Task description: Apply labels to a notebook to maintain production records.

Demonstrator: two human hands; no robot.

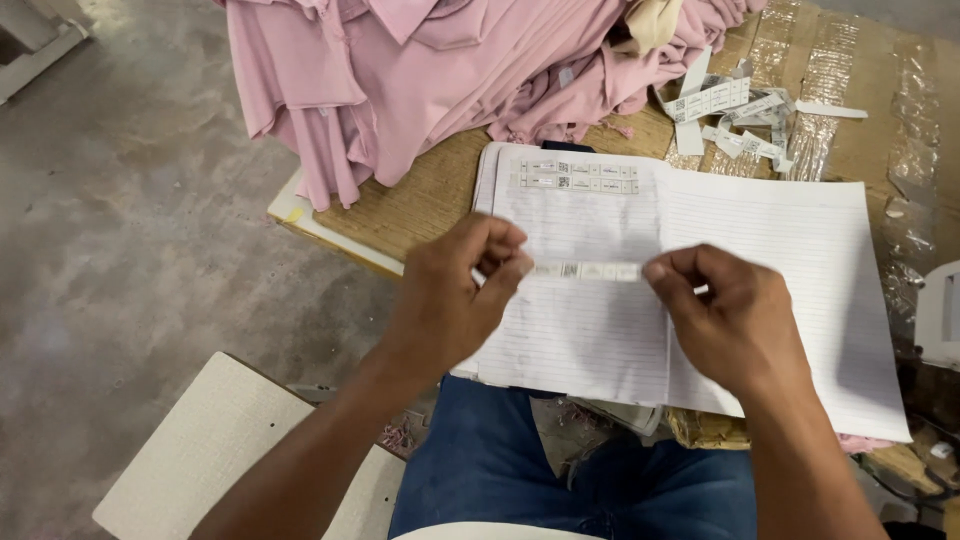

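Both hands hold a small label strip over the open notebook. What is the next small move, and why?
Probably lower the strip onto the left page of the notebook, under the strips already lying at its top. The left hand and right hand pinch its ends, stretched flat just above that page.

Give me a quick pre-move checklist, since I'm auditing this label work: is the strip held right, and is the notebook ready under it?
1. Label strip pinched at both ends, by left hand and right hand: ok.
2. Strip stretched flat, level with the ruled lines: ok.
3. Notebook open on the table: ok.
4. Blank page below the stuck labels: ok.
5. Strip touching the page: cannot tell.
6. Pink garments off the notebook: ok.
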